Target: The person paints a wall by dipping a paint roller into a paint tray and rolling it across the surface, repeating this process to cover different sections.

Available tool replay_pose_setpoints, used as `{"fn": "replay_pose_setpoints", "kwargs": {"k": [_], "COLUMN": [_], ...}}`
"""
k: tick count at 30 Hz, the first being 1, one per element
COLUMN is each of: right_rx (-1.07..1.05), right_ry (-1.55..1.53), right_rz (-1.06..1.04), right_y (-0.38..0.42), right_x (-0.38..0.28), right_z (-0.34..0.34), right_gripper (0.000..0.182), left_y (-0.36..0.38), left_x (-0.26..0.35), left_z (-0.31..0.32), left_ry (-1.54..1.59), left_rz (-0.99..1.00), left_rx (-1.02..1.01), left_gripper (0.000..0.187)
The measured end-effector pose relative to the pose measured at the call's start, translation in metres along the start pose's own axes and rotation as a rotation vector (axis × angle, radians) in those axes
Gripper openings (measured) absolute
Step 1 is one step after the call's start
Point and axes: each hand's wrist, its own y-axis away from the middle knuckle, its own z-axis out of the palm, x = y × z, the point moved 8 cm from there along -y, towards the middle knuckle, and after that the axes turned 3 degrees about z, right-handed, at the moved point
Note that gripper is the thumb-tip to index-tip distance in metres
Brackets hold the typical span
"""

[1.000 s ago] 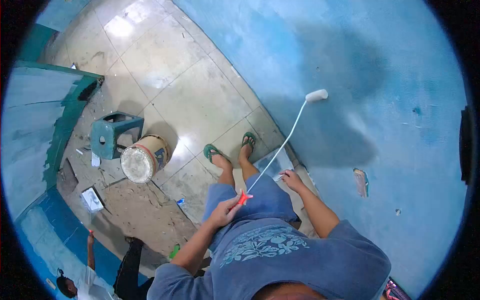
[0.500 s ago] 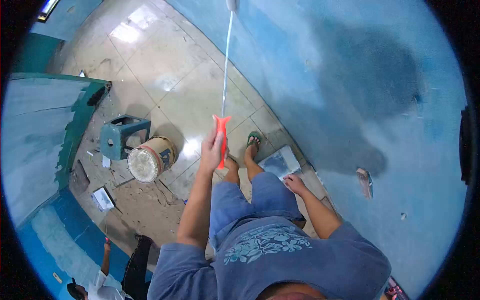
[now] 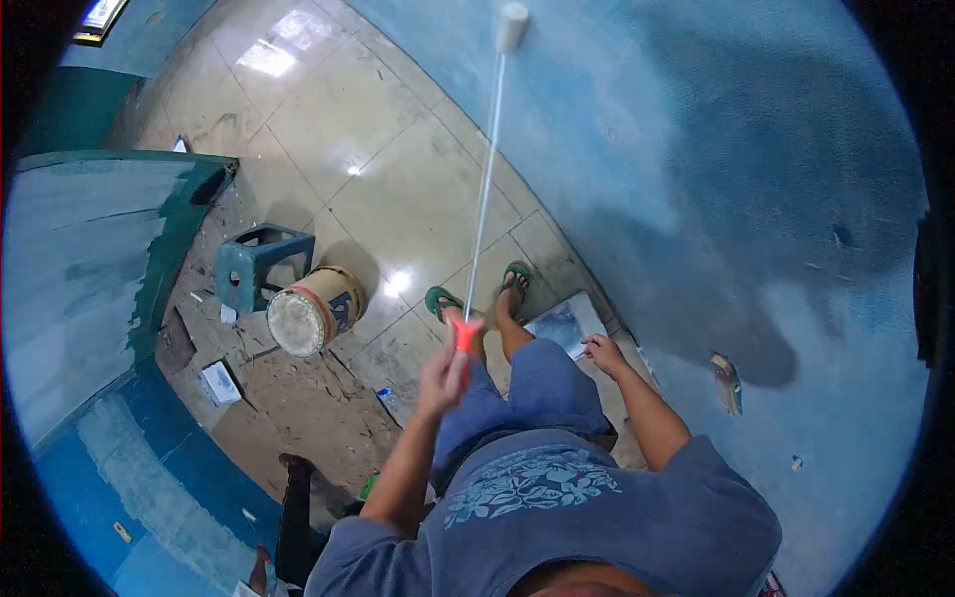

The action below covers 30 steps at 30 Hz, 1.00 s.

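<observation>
My left hand point(image 3: 444, 381) is closed around the orange handle of a paint roller point(image 3: 484, 202). The roller's long thin rod runs up and away to its pale cylindrical head point(image 3: 512, 28), which lies over the blue wall point(image 3: 686, 199); firm contact is hard to judge. Lower and to the right, my right hand point(image 3: 603, 353) hangs with curled fingers and nothing visible in them. Just beyond it a paint tray point(image 3: 563, 323) with a whitish, wet-looking surface rests on the floor beside my feet, close to the wall base.
A green plastic stool point(image 3: 261, 264) and a paint bucket point(image 3: 316, 310) lying on its side stand left of my feet. Farther left are a second white tray point(image 3: 220, 383) and scattered debris. Another person's arm point(image 3: 261, 572) shows at lower left. A broken wall socket hole point(image 3: 727, 383) is at right.
My left hand has drawn back toward my body with the roller, whose head now shows fully. My right hand rose slightly. The other person has mostly left view at lower left.
</observation>
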Motion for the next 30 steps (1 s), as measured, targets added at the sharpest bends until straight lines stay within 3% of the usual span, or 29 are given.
{"fn": "replay_pose_setpoints", "kwargs": {"k": [1, 2, 4, 7, 8, 11, 13, 14, 17, 18, 19, 23, 24, 25, 28, 30], "right_rx": [-0.011, -0.008, -0.042, -0.058, -0.072, -0.076, -0.097, -0.11, -0.122, -0.111, -0.098, -0.042, -0.036, -0.032, -0.022, -0.015], "right_ry": [-0.04, -0.037, -0.003, 0.0, 0.008, 0.02, 0.043, 0.045, 0.151, 0.148, 0.143, 0.022, 0.015, 0.013, -0.022, -0.049], "right_rz": [-0.017, -0.016, -0.025, -0.01, -0.013, -0.021, -0.014, -0.015, 0.041, 0.043, 0.048, -0.027, -0.037, -0.025, -0.015, -0.03], "right_y": [-0.002, -0.005, -0.008, -0.008, -0.012, -0.018, -0.019, -0.013, -0.022, -0.023, -0.028, -0.025, -0.019, -0.013, -0.023, -0.038], "right_x": [0.002, 0.005, 0.005, 0.009, 0.012, 0.023, 0.026, 0.023, 0.006, 0.006, 0.006, -0.024, -0.034, -0.04, -0.027, -0.003], "right_z": [0.0, 0.0, 0.004, 0.004, 0.005, 0.001, -0.004, -0.007, -0.016, -0.02, -0.021, -0.02, -0.022, -0.019, -0.005, 0.009], "right_gripper": [0.027, 0.027, 0.027, 0.026, 0.026, 0.026, 0.025, 0.025, 0.023, 0.024, 0.026, 0.026, 0.026, 0.026, 0.024, 0.024], "left_y": [-0.041, -0.074, -0.126, -0.134, -0.111, -0.012, 0.055, 0.068, 0.091, 0.087, 0.079, -0.025, -0.056, -0.081, -0.099, -0.07], "left_x": [0.031, 0.07, 0.082, 0.091, 0.099, 0.067, 0.073, 0.104, 0.089, 0.098, 0.088, 0.085, 0.108, 0.117, 0.122, 0.116], "left_z": [-0.017, -0.028, -0.042, -0.042, -0.039, -0.02, -0.017, -0.016, -0.036, -0.041, -0.049, -0.065, -0.067, -0.076, -0.073, -0.07], "left_ry": [0.1, 0.336, 0.339, 0.425, 0.354, 0.262, -0.018, 0.062, -0.013, -0.073, 0.004, 0.021, 0.461, 0.348, 0.555, 0.513], "left_rz": [0.048, -0.028, 0.064, 0.104, 0.07, -0.077, 0.055, 0.0, 0.184, 0.254, 0.067, 0.115, -0.006, 0.124, 0.062, 0.052], "left_rx": [0.085, 0.15, 0.189, 0.229, 0.251, -0.03, -0.087, -0.174, -0.162, -0.199, -0.226, -0.054, 0.047, 0.138, 0.131, 0.067], "left_gripper": [0.052, 0.05, 0.045, 0.039, 0.036, 0.043, 0.036, 0.047, 0.058, 0.06, 0.057, 0.055, 0.056, 0.044, 0.044, 0.03]}}
